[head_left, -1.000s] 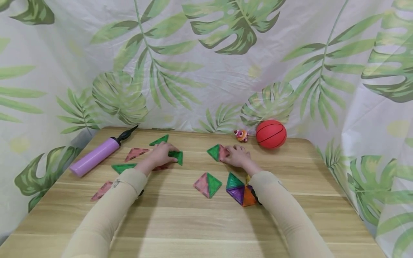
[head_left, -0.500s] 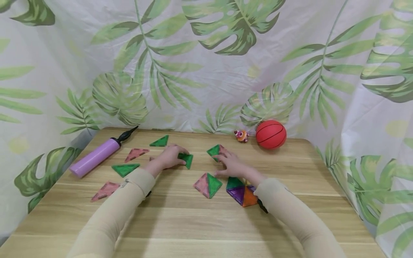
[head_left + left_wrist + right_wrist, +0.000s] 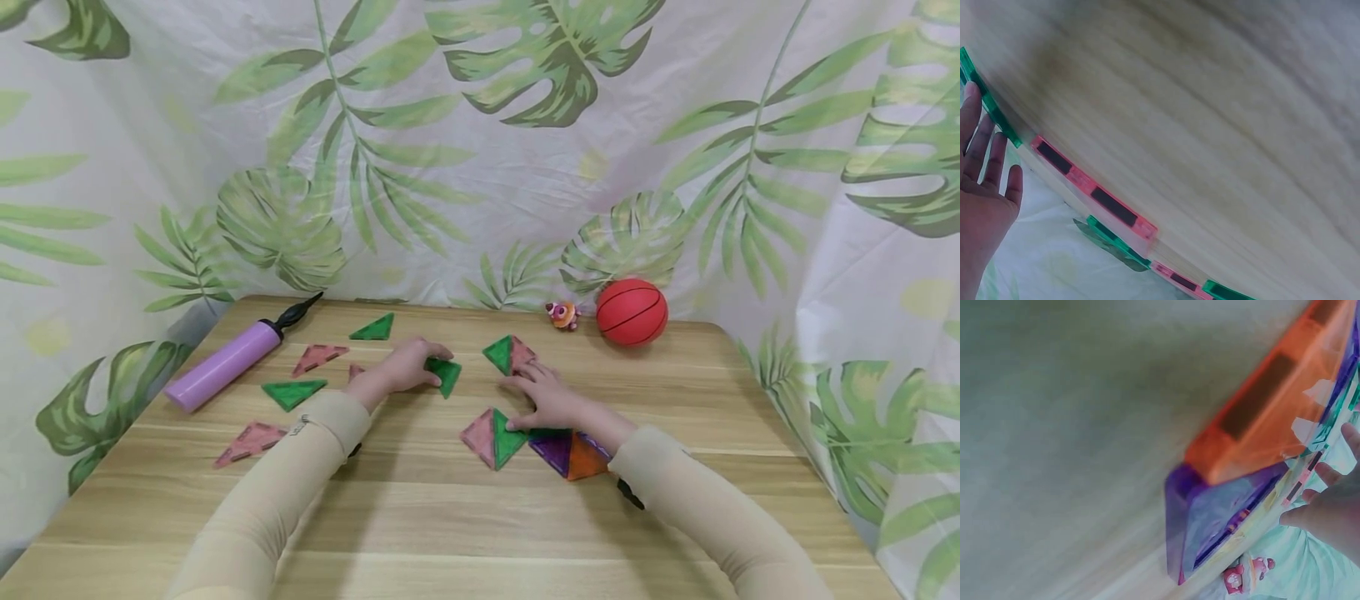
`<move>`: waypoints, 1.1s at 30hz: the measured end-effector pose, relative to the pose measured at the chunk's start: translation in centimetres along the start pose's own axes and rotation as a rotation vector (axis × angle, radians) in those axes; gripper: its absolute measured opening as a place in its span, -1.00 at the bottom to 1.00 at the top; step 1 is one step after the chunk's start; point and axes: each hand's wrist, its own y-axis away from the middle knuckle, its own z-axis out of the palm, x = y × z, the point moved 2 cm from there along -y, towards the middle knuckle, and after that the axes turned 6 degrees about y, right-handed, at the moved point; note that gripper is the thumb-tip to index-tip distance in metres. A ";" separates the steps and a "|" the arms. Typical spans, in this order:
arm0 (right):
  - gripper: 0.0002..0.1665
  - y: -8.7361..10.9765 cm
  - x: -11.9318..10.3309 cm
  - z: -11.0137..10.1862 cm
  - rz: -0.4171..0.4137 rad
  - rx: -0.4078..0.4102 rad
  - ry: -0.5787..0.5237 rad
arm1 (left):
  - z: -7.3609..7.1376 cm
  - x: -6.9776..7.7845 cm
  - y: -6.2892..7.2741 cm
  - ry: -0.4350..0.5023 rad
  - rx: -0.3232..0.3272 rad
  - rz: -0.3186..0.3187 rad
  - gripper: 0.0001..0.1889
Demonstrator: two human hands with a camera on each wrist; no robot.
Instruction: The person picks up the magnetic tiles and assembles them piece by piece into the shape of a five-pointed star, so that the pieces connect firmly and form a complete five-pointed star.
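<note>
Thumb and fingers of my left hand [image 3: 405,365] pinch a green triangular magnetic tile [image 3: 449,379]; the left wrist view has that green tile's edge [image 3: 999,117] at the fingertips. My right hand [image 3: 558,404] is spread out, fingertips at a pink triangular tile [image 3: 520,348] that adjoins a green one [image 3: 497,355]. Its thumb touches the green half [image 3: 506,443] of a nearer diamond, whose other half is a pink tile [image 3: 477,437]. Partly hidden under the right hand and wrist lies a joined group with a purple tile [image 3: 552,451] and an orange tile [image 3: 584,461].
Several loose pink and green tiles, including a green triangle [image 3: 292,392] and a pink one [image 3: 251,442], lie on the left. Beyond them is a purple hand pump [image 3: 225,365]. A red ball [image 3: 632,312] and small toy figure [image 3: 562,315] stand at the back right.
My left hand has carried the green tile rightward. My right hand has drawn back from the far pink and green pair, and the nearer diamond has shifted slightly right and toward me.
</note>
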 end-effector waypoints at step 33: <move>-0.23 -5.4 -4.3 0.1 -0.046 -0.011 0.051 | -5.4 -5.8 9.2 -0.113 0.082 -0.219 -0.45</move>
